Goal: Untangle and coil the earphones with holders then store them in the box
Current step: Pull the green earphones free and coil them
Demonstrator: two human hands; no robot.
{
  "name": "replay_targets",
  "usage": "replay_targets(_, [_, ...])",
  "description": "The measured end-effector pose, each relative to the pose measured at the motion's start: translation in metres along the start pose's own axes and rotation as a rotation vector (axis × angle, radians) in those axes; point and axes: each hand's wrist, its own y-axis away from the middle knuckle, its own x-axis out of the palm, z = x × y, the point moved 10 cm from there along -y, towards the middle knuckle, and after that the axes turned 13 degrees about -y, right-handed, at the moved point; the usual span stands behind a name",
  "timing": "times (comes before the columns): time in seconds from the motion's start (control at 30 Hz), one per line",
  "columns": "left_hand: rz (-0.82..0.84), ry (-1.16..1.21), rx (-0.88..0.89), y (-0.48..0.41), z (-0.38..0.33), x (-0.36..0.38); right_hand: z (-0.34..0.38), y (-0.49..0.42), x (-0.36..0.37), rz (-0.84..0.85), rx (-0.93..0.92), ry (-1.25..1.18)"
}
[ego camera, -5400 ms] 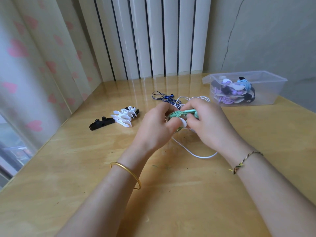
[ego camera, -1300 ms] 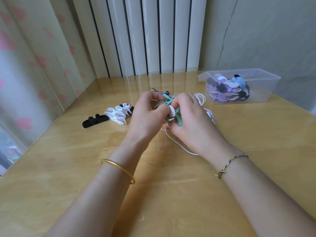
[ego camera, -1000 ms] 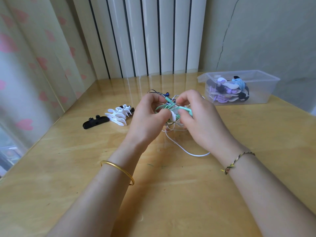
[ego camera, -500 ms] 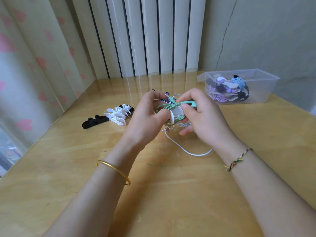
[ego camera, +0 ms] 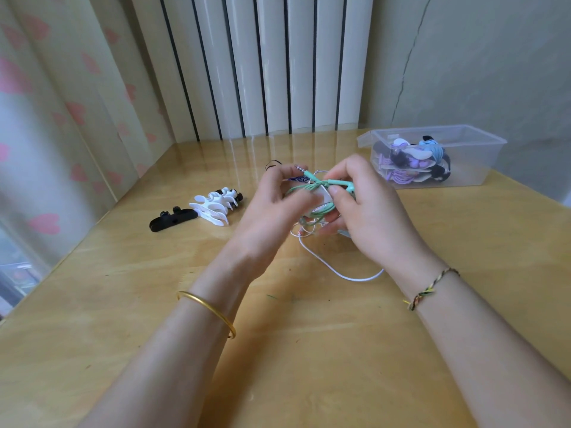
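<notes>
Both hands meet above the middle of the wooden table [ego camera: 309, 350]. My left hand [ego camera: 272, 208] grips a white holder [ego camera: 323, 196] with mint-green earphones [ego camera: 312, 185] coiled around it. My right hand [ego camera: 367, 211] pinches the green earbud end [ego camera: 343, 182] against the holder. The green plug [ego camera: 304, 172] sticks up past my left fingers. A white earphone cable [ego camera: 340, 273] trails on the table under my hands. A dark blue earphone [ego camera: 298, 179] lies partly hidden behind them. The clear plastic box [ego camera: 472, 168] at the right back holds several coiled earphones.
Spare white holders [ego camera: 213, 205] and a black holder [ego camera: 171, 218] lie left of my hands. A curtain hangs along the left table edge and white vertical panels stand at the back.
The green cable has gone from loose to wound round the white holder. My right hand has shifted its grip to the earbud end; the hands stayed at the table's middle.
</notes>
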Motion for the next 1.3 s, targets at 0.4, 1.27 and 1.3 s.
replay_targets(0.4, [-0.1,0.249,0.007,0.005,-0.008,-0.007,0.006,0.001,-0.011,-0.164,-0.113,0.029])
replay_targets(1.27, [-0.237,-0.046,0.07,-0.026,-0.048,0.02,0.006,-0.021,-0.064,-0.079,0.244,-0.286])
replay_targets(1.3, [-0.242,-0.051,0.076,-0.029,-0.05,0.025,0.008,-0.022,-0.07,-0.073,0.244,-0.299])
